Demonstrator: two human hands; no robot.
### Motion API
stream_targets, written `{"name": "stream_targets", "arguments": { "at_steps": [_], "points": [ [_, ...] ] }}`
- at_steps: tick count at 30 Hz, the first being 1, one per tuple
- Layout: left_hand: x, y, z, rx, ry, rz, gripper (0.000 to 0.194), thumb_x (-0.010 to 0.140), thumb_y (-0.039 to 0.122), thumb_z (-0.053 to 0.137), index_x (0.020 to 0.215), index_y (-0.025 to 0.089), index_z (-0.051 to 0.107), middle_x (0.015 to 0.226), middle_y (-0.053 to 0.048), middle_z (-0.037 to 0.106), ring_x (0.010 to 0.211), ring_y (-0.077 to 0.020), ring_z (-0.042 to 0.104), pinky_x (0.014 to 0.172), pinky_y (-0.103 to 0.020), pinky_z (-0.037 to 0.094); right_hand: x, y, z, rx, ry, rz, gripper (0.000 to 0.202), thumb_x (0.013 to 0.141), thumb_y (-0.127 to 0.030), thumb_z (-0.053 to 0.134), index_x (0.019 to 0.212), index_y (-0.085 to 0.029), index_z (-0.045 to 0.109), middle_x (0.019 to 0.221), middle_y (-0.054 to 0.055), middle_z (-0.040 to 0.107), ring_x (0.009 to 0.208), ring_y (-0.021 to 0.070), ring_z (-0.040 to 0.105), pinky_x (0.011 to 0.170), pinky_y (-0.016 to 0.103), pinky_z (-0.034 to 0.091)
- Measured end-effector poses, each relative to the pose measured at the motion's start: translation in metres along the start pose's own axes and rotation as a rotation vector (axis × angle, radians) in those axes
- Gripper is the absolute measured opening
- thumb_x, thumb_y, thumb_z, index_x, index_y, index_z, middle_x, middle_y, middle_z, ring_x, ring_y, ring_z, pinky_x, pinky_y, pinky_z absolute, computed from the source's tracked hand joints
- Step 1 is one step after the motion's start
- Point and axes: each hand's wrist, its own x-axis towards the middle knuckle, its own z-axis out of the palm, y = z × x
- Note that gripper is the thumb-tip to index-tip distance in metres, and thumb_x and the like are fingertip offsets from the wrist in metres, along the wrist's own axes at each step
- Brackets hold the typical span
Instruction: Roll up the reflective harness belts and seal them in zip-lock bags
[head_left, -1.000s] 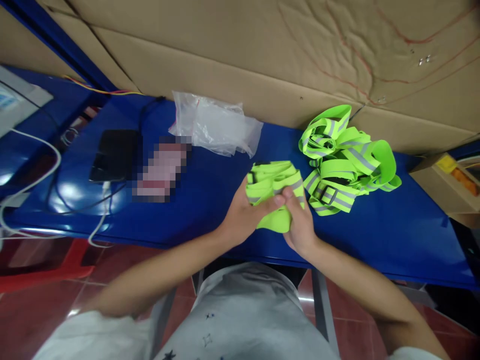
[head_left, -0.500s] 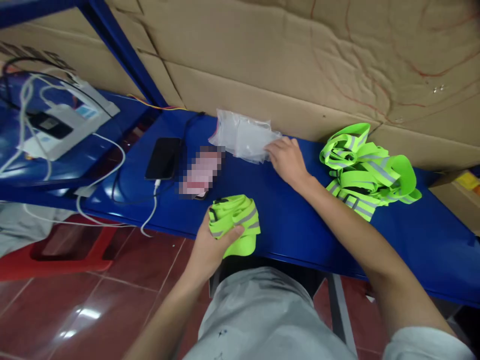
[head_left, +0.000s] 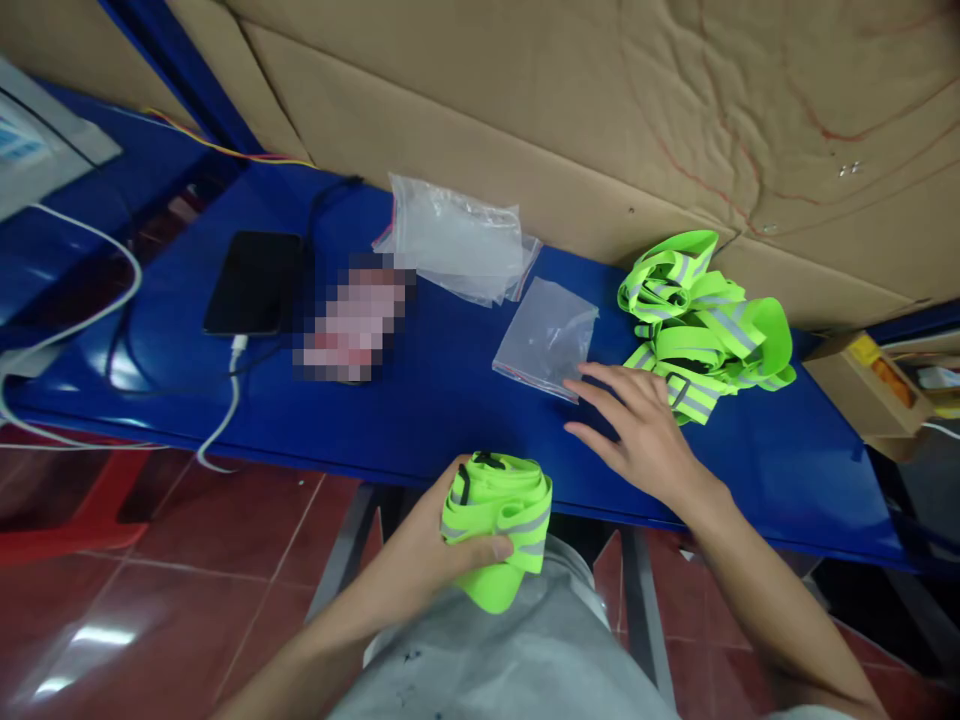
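Red plastic piece (head_left: pixel 112 500): low at far left, below the near edge of the blue tabletop (head_left: pixel 420 400).
White cable (head_left: pixel 139 278): loops over the tabletop's left end.
Black phone (head_left: pixel 255 283): lying flat, white plug (head_left: pixel 238 346) at its near edge.
Pixelated pink item (head_left: pixel 356 325): just right of the phone, details masked.
Left hand (head_left: pixel 435 555): holds the green bundle, thumb across the front, fingers wrapped behind and mostly hidden.
Clear bag stack (head_left: pixel 457 235): at the back of the tabletop, against the cardboard panel (head_left: pixel 450 100), several bags overlapping.
Green bundle (head_left: pixel 499 510): folded straps with grey reflective stripes and black buckle parts, held in the left hand at the tabletop's near edge, above the person's lap.
Single clear bag (head_left: pixel 547 335): flat on the tabletop, apart from the stack, reddish line along its near edge.
Right hand (head_left: pixel 649 430): palm down, fingers spread, thumb apart, pinching nothing; fingertips at the bag's near right corner, contact cannot be told.
Green strap pile (head_left: pixel 705 325): loose loops, grey stripes, black buckles, beyond the right hand, near the panel.
Cardboard box (head_left: pixel 862 390): far right, open, yellow-orange item inside.
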Motion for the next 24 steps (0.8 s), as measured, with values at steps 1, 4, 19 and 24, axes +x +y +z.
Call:
{"name": "stream_targets", "arguments": {
  "at_steps": [1, 4, 19, 24],
  "points": [
    [-0.001, -0.001, 0.002, 0.004, -0.009, -0.004, 0.069, 0.076, 0.037, 0.094, 0.134, 0.025, 0.058, 0.126, -0.008, 0.073, 0.115, -0.0271, 0.071, 0.096, -0.037, 0.06, 0.001, -0.002, 0.007, -0.017, 0.022, 0.008, 0.041, 0.101, -0.042, 0.069, 0.133, -0.018, 0.067, 0.134, 0.015, 0.071, 0.118, 0.0317, 0.066, 0.097, 0.046, 0.048],
    [-0.001, 0.003, 0.008, 0.001, -0.039, -0.021, 0.068, 0.075, 0.036, 0.094, 0.132, 0.024, 0.058, 0.123, -0.008, 0.073, 0.112, -0.0261, 0.071, 0.094, -0.036, 0.06, 0.008, 0.001, 0.028, -0.015, 0.114, 0.012, 0.023, 0.103, -0.033, 0.065, 0.117, -0.016, 0.072, 0.112, 0.012, 0.076, 0.098, 0.0266, 0.069, 0.084, 0.04, 0.049],
    [0.048, 0.028, 0.039, 0.102, 0.056, -0.012, 0.068, 0.07, 0.044, 0.097, 0.124, 0.018, 0.064, 0.124, -0.009, 0.075, 0.106, -0.0243, 0.071, 0.092, -0.036, 0.056, 0.01, -0.005, 0.021, 0.263, 0.22, -0.021, 0.007, 0.104, -0.021, 0.064, 0.105, -0.019, 0.071, 0.1, 0.004, 0.079, 0.091, 0.0182, 0.072, 0.082, 0.034, 0.046],
    [0.05, 0.029, 0.036, 0.112, 0.1, -0.017, 0.078, 0.066, 0.044, 0.099, 0.128, 0.018, 0.06, 0.119, -0.01, 0.076, 0.103, -0.0254, 0.073, 0.09, -0.036, 0.059, 0.001, -0.015, -0.001, 0.218, 0.217, -0.081, 0.007, 0.104, -0.013, 0.063, 0.101, -0.018, 0.066, 0.098, 0.002, 0.078, 0.089, 0.0169, 0.072, 0.086, 0.036, 0.044]
  ]
}}
